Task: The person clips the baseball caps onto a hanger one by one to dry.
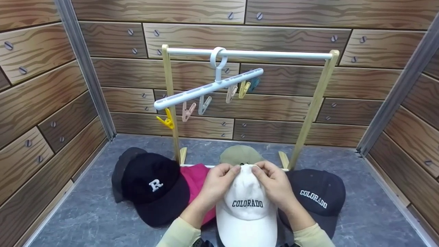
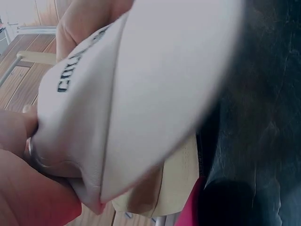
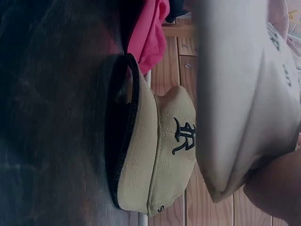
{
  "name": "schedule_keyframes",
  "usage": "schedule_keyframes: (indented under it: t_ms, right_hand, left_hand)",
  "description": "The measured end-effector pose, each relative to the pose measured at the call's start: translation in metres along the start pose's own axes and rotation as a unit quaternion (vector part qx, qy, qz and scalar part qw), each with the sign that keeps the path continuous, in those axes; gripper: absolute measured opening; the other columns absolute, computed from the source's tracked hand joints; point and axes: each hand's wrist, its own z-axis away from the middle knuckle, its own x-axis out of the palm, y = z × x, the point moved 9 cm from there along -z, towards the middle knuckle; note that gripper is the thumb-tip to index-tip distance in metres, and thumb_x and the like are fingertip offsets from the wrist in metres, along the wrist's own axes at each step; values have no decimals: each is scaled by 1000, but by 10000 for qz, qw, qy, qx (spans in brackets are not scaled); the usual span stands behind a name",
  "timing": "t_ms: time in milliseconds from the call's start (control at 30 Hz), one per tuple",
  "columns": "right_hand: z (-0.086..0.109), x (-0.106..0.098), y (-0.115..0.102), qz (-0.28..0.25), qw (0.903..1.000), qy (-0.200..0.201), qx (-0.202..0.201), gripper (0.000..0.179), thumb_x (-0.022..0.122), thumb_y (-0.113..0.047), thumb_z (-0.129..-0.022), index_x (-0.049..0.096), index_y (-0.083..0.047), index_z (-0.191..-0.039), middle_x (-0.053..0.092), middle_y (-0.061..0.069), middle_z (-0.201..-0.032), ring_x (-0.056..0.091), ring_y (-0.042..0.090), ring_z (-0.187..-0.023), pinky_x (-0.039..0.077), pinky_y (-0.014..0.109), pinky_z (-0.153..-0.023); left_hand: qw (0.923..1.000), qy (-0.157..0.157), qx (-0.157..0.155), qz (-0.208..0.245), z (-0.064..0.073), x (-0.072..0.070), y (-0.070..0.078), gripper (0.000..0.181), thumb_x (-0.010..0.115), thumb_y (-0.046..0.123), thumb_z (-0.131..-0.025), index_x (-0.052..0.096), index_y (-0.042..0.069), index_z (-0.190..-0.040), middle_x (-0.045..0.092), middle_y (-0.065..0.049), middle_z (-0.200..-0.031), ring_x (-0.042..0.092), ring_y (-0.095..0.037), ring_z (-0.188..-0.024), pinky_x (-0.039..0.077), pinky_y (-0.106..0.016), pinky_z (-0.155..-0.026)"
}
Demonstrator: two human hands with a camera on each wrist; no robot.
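A white cap (image 1: 247, 192) with COLORADO lettering is gripped at the top of its crown by both hands, brim toward the person. The left hand (image 1: 216, 181) pinches the crown's left side between thumb and fingers. On the other side, the right hand (image 1: 277, 181) pinches it the same way. In the right wrist view the white cap's brim (image 3: 230, 94) is lifted off the table. Behind it sits a khaki cap (image 1: 240, 154), whose dark R-like emblem shows in the right wrist view. The fingertips behind the white cap are hidden.
A white hanger (image 1: 205, 91) with several coloured clips (image 1: 188, 111) hangs tilted from a rack's white rod (image 1: 274, 54). Left lie a black cap (image 1: 151, 192) with an R and a pink cap (image 1: 195, 176); a dark COLORADO cap (image 1: 319, 192) lies right. Wood-patterned walls enclose the grey table (image 1: 374, 206).
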Motion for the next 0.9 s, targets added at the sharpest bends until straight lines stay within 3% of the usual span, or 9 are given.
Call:
schedule_keyframes:
  t_ms: [367, 700, 900]
  right_hand:
    - [1, 6, 2, -693, 9971, -84, 317, 19, 69, -9, -111, 71, 10, -107, 65, 7, -74, 63, 14, -62, 55, 26, -58]
    - [4, 7, 7, -887, 9946, -176, 519, 21, 68, -12, -112, 72, 9, -109, 67, 7, -78, 65, 15, -64, 57, 27, -59]
    - [1, 7, 7, -1006, 9930, -279, 543, 20, 71, -11, -110, 71, 10, -109, 67, 5, -77, 67, 14, -64, 59, 27, -59]
  left_hand:
    - [9998, -18, 35, 207, 0, -2, -2, 43, 71, 34, -111, 71, 3, -82, 63, 2, -72, 61, -11, -68, 51, -25, -59]
    - [9994, -12, -79, 342, 1, -3, -2, 43, 73, 35, -110, 73, 3, -82, 65, 2, -72, 60, -10, -65, 51, -25, -58]
    - [9993, -24, 112, 342, 0, -4, 3, 38, 74, 31, -109, 75, 1, -86, 67, 2, -75, 62, -10, -69, 52, -24, -60]
